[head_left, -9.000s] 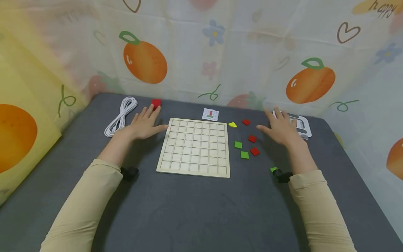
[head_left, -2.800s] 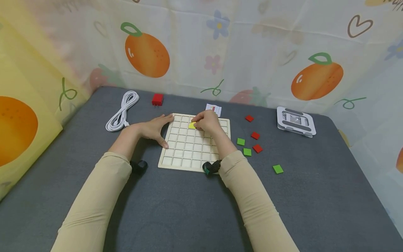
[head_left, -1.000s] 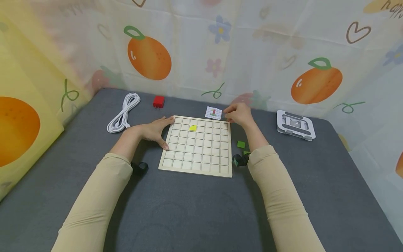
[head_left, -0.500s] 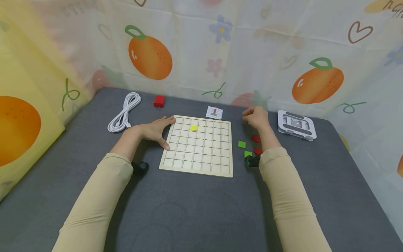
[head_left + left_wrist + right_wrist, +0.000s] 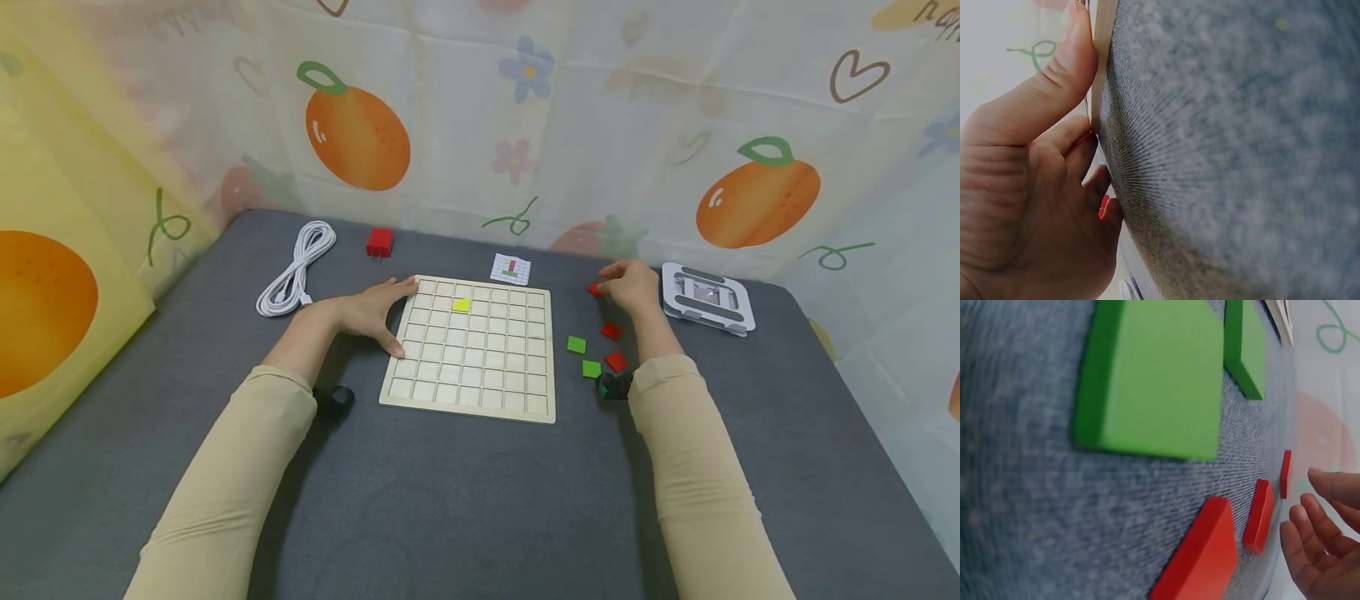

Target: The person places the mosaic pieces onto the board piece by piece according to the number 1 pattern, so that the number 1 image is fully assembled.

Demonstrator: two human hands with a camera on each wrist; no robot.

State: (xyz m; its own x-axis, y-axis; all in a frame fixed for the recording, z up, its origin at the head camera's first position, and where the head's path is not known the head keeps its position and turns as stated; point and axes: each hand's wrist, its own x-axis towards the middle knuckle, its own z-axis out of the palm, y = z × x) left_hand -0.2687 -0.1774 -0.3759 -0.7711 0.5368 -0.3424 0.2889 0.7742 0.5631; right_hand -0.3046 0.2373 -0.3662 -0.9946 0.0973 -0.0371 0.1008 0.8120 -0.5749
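Observation:
A pale wooden grid board lies mid-table with a yellow tile in one cell near its far edge. My left hand rests along the board's left side, thumb and fingers spread and touching its edge. To the right, my right hand hovers by the farthest red tile. In the right wrist view its loosely bent fingers stay apart and nothing sits between them. Two more red tiles and two green tiles lie between that hand and the board.
A small printed grid card sits behind the board. At the back left are a coiled white cable and a red plug adapter. A grey-white folded stand lies at the right. A patterned cloth backs the table.
Since the earliest frame, the yellow tile has gone from the table into the board and my left hand onto its edge. Lately my right hand moved right, from beside the card to the farthest red tile.

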